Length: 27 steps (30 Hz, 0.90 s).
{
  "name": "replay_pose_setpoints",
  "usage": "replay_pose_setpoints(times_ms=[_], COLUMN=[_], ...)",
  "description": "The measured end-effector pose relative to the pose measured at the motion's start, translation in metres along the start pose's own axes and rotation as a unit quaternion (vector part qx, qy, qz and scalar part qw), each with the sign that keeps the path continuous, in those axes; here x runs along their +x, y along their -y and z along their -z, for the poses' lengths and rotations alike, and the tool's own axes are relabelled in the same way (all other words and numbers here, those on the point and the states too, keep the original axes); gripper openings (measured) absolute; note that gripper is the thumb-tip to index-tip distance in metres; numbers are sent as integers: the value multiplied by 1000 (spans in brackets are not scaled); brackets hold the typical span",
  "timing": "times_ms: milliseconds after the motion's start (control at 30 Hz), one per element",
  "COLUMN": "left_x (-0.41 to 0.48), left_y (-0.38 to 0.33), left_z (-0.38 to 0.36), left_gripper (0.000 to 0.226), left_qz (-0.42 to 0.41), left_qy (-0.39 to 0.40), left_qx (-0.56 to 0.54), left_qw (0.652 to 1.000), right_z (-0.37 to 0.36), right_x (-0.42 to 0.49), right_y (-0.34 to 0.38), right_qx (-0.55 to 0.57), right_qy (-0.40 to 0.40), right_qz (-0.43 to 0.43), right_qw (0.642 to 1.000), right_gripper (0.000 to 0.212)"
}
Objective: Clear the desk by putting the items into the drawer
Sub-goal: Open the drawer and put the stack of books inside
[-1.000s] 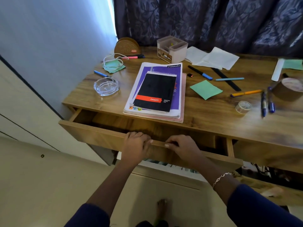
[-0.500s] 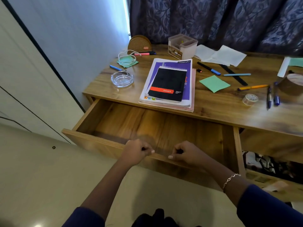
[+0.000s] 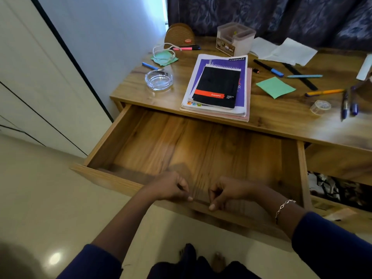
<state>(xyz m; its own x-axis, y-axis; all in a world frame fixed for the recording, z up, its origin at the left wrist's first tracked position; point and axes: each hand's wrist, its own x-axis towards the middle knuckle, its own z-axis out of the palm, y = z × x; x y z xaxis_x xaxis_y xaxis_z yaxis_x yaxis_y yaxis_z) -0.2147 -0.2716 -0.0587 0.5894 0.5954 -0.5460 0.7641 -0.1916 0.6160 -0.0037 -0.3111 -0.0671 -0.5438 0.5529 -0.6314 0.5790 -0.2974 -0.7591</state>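
Wooden desk point(image 3: 281, 121) under a dark curtain point(image 3: 281, 17) carries a stack of notebooks point(image 3: 218, 87) lying lengthwise away from the person, just behind the front edge. Below it the drawer point(image 3: 112, 135) stands pulled out toward the person, its long side running along the desk front. Left hand point(image 3: 171, 188) and right hand point(image 3: 227, 191) sit close together at its front board, fingers curled and, through some blur, seemingly gripping its top edge.

- Covered by left hand point(image 3: 171, 188) and right hand point(image 3: 229, 191): middle of the drawer point(image 3: 106, 177) front rail; fingertips point(image 3: 189, 198) smeared by motion blur.
- Cut off by the right edge: white paper strip point(image 3: 365, 67).
- Too small to read: label on the organiser box point(image 3: 235, 40).
- Dim and indistinct: clutter point(image 3: 338, 190) under the desk point(image 3: 281, 125), right side.
- Half hidden behind dark clothing: foot point(image 3: 218, 262).
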Motion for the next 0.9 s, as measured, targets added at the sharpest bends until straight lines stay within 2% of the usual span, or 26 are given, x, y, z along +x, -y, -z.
replay_pose_setpoints(times_ms=[133, 367, 433, 500, 567, 633, 733, 800, 900], left_x=[-3, -6, -8, -8, -4, 5, 31, 51, 81], left_y=[6, 12, 13, 12, 6, -2, -20, -32, -53], left_z=[-5, -9, -8, -2, 11, 29, 65, 89, 128], left_gripper=[7, 11, 9, 7, 4, 9, 4, 5, 16], left_qz=[-4, -28, -40, -49, -51, -61, -55, -42, -10], left_qy=[41, 68, 65, 19, -83, -191, -310, -370, -383], left_qx=[5, 33, -15, -104, -167, -173, -181, -185, -220], left_qw=[999, 997, 997, 993, 981, 964, 932, 910, 897], right_z=[-9, -18, -17, -12, 0, 17, 51, 77, 121], right_x=[4, 5, 3, 0, -5, -11, -20, -24, -27], right_y=[-1, 1, 2, 4, 10, 17, 32, 40, 50], right_qx=[10, 6, 5, 8, 13, 29, 62, 104, 208], right_qy=[40, 83, 87, 67, -1, -88, -233, -339, -482], right_qz=[1, 1, 7, 22, 45, 67, 81, 69, 53], right_qw=[999, 997, 996, 997, 999, 994, 967, 932, 849], right_gripper=[16, 15, 14, 13, 11, 9, 6, 7, 18])
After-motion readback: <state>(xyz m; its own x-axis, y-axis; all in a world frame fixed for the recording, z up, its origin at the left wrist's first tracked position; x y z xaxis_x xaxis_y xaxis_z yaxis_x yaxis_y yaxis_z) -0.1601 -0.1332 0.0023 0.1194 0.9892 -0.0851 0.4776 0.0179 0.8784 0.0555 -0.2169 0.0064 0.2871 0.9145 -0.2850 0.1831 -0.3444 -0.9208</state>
